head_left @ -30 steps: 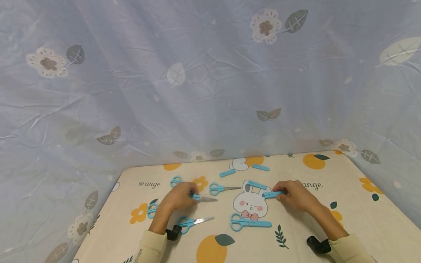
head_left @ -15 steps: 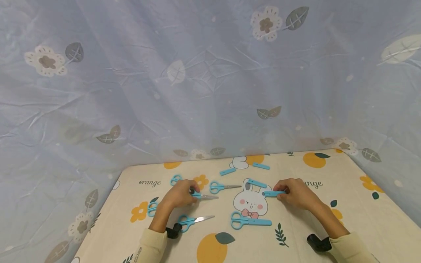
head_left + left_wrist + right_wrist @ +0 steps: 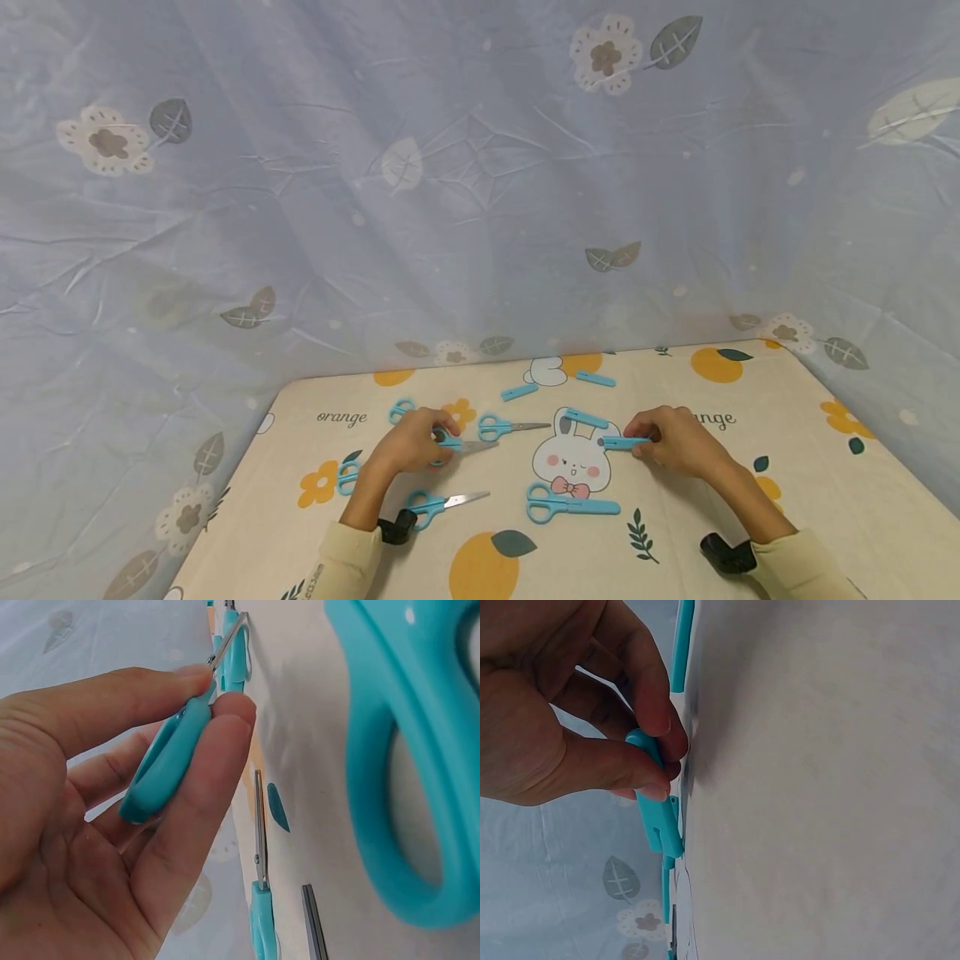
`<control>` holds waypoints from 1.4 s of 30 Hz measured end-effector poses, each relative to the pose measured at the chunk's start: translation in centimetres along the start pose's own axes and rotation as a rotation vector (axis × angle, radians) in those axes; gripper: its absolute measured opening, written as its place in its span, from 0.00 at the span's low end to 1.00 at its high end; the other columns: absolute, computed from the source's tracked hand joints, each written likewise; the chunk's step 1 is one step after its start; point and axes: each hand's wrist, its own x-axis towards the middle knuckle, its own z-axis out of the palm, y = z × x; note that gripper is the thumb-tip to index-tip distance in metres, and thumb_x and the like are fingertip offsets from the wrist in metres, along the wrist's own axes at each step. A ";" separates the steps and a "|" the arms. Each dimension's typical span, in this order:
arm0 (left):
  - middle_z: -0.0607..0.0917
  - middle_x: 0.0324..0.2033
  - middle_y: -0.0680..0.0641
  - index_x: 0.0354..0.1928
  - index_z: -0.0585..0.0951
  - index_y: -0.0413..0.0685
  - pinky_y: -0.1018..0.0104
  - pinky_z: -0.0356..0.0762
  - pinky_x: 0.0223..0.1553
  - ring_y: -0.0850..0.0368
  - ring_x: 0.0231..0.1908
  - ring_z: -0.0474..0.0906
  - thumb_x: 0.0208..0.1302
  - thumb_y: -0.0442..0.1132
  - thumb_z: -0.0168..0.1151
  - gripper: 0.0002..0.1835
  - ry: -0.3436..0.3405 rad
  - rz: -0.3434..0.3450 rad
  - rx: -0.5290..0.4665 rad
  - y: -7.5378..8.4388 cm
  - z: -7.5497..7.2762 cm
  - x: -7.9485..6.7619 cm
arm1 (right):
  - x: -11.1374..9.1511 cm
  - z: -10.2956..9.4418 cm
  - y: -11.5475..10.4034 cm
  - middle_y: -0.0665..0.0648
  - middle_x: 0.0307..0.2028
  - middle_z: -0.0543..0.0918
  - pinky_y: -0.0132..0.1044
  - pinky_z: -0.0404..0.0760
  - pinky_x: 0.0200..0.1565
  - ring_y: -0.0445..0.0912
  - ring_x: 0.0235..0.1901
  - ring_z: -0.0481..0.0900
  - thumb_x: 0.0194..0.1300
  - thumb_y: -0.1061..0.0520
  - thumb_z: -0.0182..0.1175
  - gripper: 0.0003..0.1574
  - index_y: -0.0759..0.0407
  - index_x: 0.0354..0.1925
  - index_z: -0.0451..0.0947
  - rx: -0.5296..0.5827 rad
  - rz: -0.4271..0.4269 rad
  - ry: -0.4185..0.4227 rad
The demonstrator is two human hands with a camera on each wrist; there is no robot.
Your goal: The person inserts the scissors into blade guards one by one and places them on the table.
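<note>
Our left hand [image 3: 416, 442] pinches a pair of blue-handled scissors [image 3: 448, 445], nearer the counter's [image 3: 832, 492] left edge than its right, blades pointing rightward. Our right hand [image 3: 671, 442] pinches a blue blade cover [image 3: 618, 443]. Two loose covers [image 3: 596, 380] lie near the back edge.

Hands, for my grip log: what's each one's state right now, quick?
Left hand: closed, holding blue scissors by the handle.
Right hand: closed, holding a blue blade cover.
</note>
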 end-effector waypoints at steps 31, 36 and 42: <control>0.87 0.35 0.44 0.61 0.83 0.33 0.52 0.92 0.41 0.55 0.36 0.86 0.76 0.34 0.64 0.16 -0.079 -0.022 -0.370 -0.1 -0.7 -0.2 | 0.0 -0.2 0.2 0.57 0.41 0.93 0.32 0.80 0.25 0.43 0.28 0.79 0.64 0.66 0.73 0.14 0.62 0.49 0.91 0.134 -0.012 -0.061; 0.86 0.35 0.45 0.65 0.80 0.31 0.50 0.92 0.44 0.54 0.38 0.86 0.77 0.34 0.63 0.20 -0.104 -0.001 -0.414 0.0 -0.8 -0.1 | 0.0 -0.3 0.1 0.57 0.41 0.92 0.32 0.79 0.24 0.44 0.27 0.79 0.64 0.67 0.73 0.15 0.62 0.49 0.92 0.148 0.018 -0.062; 0.82 0.37 0.48 0.66 0.79 0.32 0.48 0.93 0.47 0.54 0.38 0.88 0.76 0.33 0.64 0.21 -0.091 -0.018 -0.485 0.0 -1.0 0.0 | 0.1 -0.5 0.2 0.58 0.42 0.92 0.34 0.81 0.24 0.46 0.29 0.79 0.64 0.67 0.73 0.16 0.62 0.51 0.91 0.202 0.039 -0.082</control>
